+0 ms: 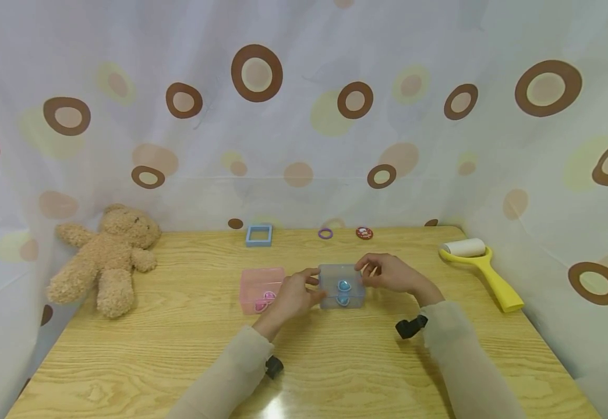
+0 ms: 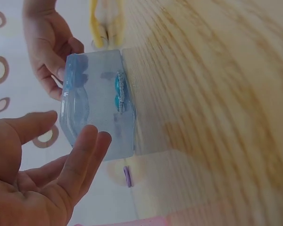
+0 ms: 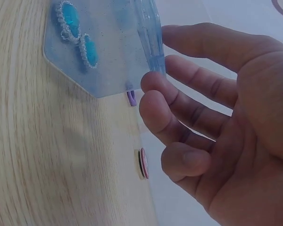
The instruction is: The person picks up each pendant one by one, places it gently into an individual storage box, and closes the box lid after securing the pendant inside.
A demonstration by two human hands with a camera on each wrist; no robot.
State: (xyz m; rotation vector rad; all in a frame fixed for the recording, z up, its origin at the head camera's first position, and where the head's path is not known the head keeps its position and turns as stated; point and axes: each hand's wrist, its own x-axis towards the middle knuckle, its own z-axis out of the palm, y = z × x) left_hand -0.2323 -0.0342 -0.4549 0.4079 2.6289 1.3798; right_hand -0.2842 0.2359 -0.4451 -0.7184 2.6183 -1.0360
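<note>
A clear blue plastic box (image 1: 330, 286) with its lid down stands on the table. Inside lie two small blue oval ornaments (image 3: 70, 21) with white beaded edging. My left hand (image 1: 297, 295) is at the box's left side, thumb and fingers spread and relaxed. In the left wrist view, its fingertips overlap the near end of the box (image 2: 99, 108). At the opposite side, my right hand (image 1: 390, 273) has thumb and fingertips right at the upper edge of the box, fingers bent loosely. A clear pink box (image 1: 257, 276) with pink ornaments (image 1: 264, 301) stands beside my left hand.
Behind the boxes lie a light blue square frame (image 1: 259, 242), a purple ring (image 1: 325, 233) and a red round disc (image 1: 364, 233). A teddy bear (image 1: 107, 256) sits at the left edge. A yellow-handled lint roller (image 1: 492, 282) lies at the right edge.
</note>
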